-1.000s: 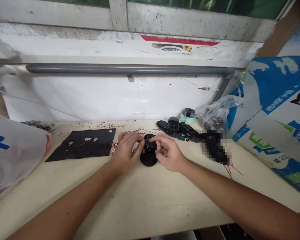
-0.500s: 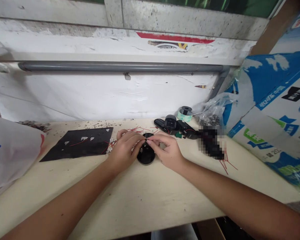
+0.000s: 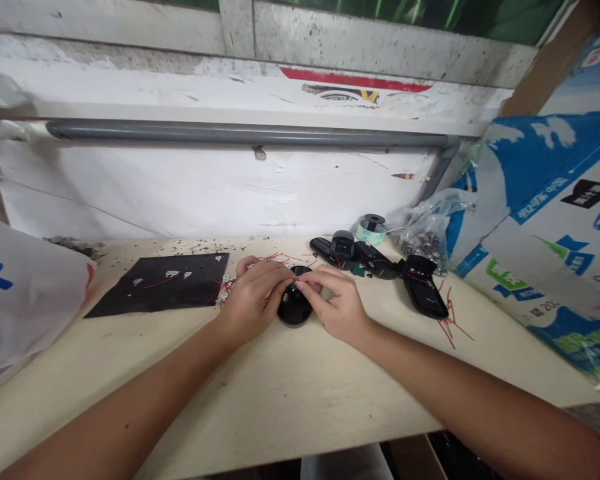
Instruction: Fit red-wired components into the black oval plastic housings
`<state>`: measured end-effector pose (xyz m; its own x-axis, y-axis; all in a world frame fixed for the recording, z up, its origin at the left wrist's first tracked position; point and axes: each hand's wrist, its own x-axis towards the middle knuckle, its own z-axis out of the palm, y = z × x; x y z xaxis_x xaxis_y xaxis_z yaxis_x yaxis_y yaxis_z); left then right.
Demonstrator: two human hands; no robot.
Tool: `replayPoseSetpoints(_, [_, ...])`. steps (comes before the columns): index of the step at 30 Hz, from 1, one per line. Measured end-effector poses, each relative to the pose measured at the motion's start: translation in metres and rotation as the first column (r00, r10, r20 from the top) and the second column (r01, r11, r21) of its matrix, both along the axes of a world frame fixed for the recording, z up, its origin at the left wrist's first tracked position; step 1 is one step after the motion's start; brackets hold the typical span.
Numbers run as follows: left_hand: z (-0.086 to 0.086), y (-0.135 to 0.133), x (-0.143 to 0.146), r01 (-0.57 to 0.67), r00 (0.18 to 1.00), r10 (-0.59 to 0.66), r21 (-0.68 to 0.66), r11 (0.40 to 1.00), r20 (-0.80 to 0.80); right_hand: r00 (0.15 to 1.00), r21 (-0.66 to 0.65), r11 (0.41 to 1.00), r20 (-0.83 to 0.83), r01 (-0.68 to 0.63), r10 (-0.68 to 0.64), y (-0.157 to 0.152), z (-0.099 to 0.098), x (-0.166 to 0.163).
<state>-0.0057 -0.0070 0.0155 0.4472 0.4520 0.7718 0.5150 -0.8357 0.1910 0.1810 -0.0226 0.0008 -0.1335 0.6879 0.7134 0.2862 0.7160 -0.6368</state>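
Black and glossy, the round part (image 3: 295, 309) sits on the pale tabletop (image 3: 280, 400) between left hand (image 3: 254, 297) and right hand (image 3: 340, 303). Both hands' fingers (image 3: 276, 274) are pinched together above its far end; what they grasp is too small to tell.

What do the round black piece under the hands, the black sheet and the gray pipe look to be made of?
Round black piece: probably hard plastic, glossy, with bright reflections.
Black sheet: perhaps rubber or plastic; thin and dull.
Gray pipe: likely plastic, smooth with slight sheen; painted metal is possible.
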Motion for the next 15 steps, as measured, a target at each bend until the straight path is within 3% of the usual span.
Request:
replayPoseSetpoints(7, [-0.0045, 0.0041, -0.0019, 0.047, 0.999, -0.047, 0.0, 0.999, 0.02, 1.0, -0.035, 0.999, 0.02, -0.001, 0.001, 0.0007, -0.0084, -0.0009])
replayPoseSetpoints(15, [-0.0025, 0.0033, 0.0009, 0.136, 0.983, -0.136, 0.011, 0.991, 0.122, 0.997, 0.01, 1.0, 0.076, 0.015, -0.016, -0.0009, -0.0029, 0.0013])
